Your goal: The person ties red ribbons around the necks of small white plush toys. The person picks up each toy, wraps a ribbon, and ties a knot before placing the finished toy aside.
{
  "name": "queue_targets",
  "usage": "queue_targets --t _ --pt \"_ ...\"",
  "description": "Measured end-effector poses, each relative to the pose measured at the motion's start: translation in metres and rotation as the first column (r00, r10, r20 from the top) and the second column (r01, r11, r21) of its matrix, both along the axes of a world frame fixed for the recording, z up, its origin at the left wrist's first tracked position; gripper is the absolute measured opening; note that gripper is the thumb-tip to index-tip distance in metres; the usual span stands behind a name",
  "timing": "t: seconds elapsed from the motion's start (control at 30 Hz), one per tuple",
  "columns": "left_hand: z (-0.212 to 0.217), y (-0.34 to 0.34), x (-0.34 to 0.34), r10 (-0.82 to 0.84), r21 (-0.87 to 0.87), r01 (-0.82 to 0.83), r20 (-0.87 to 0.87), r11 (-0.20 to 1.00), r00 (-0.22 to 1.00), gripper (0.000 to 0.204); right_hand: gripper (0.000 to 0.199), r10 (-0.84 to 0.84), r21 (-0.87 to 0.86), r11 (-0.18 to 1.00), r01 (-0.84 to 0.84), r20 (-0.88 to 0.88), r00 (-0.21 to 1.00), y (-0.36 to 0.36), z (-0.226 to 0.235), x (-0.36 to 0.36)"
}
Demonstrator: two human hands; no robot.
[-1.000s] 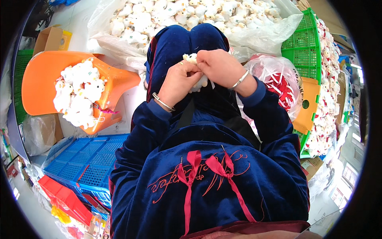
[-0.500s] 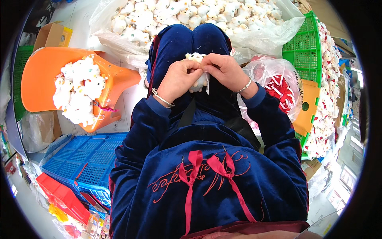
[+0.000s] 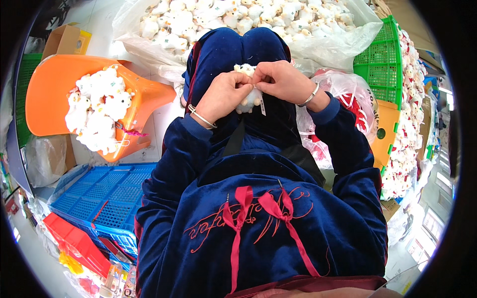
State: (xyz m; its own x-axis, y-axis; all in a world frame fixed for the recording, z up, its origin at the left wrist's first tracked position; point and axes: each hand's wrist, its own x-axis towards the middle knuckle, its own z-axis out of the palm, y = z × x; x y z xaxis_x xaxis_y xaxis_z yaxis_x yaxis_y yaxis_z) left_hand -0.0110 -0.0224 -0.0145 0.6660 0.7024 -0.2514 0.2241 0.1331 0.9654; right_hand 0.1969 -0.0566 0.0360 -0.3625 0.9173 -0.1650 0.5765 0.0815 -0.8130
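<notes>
A small white plush toy (image 3: 247, 103) with a white tag (image 3: 262, 106) on its side rests over my lap. My left hand (image 3: 224, 95) grips it from the left, thumb and fingers closed at its upper body. Close against it, my right hand (image 3: 284, 82) pinches at the toy's neck, fingertips pressed together. Whatever sits between the right fingertips is too small to make out. Both hands nearly meet above the toy and cover part of its front.
An orange chair (image 3: 47, 102) at the left holds several white plush toys (image 3: 102, 107). Ahead, a large clear plastic sheet (image 3: 343, 47) carries a heap of them. At the right are a bag of red ribbons (image 3: 354, 111) and a green crate (image 3: 380, 59). Blue crates (image 3: 112, 191) stand lower left.
My right hand has shifted slightly right and turned, its wrist farther from the toy. The left hand stays nearly in place around the toy.
</notes>
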Motion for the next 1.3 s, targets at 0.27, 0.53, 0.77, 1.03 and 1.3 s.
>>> queue_targets --t 0.27,0.53,0.77,1.03,1.3 --pt "0.003 0.003 -0.001 -0.016 -0.011 0.016 -0.019 1.0 1.0 0.024 0.011 0.019 -0.017 1.0 -0.018 0.055 0.998 0.001 0.005 -0.003" --pt "0.011 0.003 -0.001 -0.017 -0.134 0.013 -0.026 0.991 1.0 0.021 0.012 -0.079 0.276 0.96 0.047 0.106 0.991 -0.018 -0.015 -0.012" --pt "0.015 0.002 -0.004 0.001 -0.187 -0.004 -0.017 0.982 1.0 0.018 0.01 -0.067 0.395 0.919 0.022 0.101 0.993 -0.022 -0.026 -0.009" --pt "0.012 0.005 -0.003 -0.025 -0.191 0.02 -0.022 0.981 0.999 0.018 0.011 -0.006 0.309 0.951 -0.029 0.11 0.994 -0.016 -0.021 -0.005" --pt "0.011 0.003 -0.001 0.0 -0.164 -0.008 -0.045 0.987 0.999 0.019 0.011 -0.047 0.386 0.922 -0.036 0.202 0.978 -0.018 -0.022 -0.011"
